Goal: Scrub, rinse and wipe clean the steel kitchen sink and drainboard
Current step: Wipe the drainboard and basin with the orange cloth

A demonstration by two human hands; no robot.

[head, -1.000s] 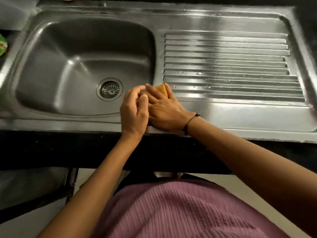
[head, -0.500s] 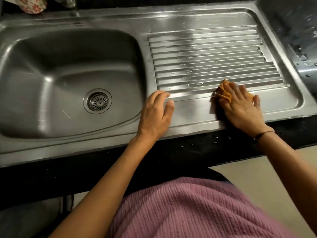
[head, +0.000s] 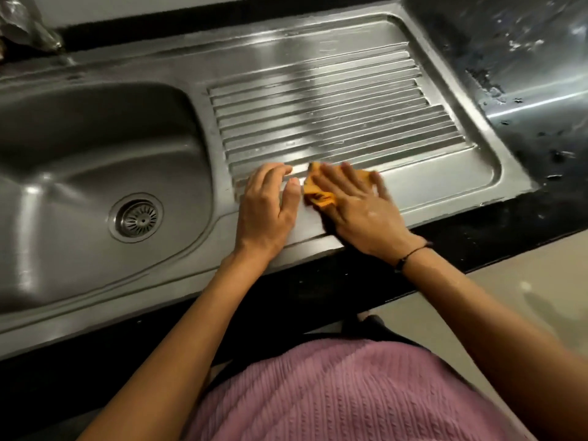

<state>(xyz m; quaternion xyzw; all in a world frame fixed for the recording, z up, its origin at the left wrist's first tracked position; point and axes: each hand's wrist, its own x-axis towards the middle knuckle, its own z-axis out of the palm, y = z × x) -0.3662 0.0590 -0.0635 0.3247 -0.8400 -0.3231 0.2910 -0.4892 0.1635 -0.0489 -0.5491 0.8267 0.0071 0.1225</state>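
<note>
Head view: the right hand (head: 359,205) presses an orange cloth (head: 318,192) flat under straight fingers on the drainboard (head: 318,100), at its 6 o'clock edge. Half a second ago the cloth was further toward 3 o'clock; it has swept back beside the left hand (head: 270,202), whose released fingers rest flat on the steel. The sink bowl (head: 95,148) lies at 9 o'clock. Judging by this, wiping strokes are covering the front strip.

Orange cloth (head: 321,194), ridged grey steel drainboard (head: 318,100), black counter (head: 525,218), ribbed pink top (head: 334,396).
</note>
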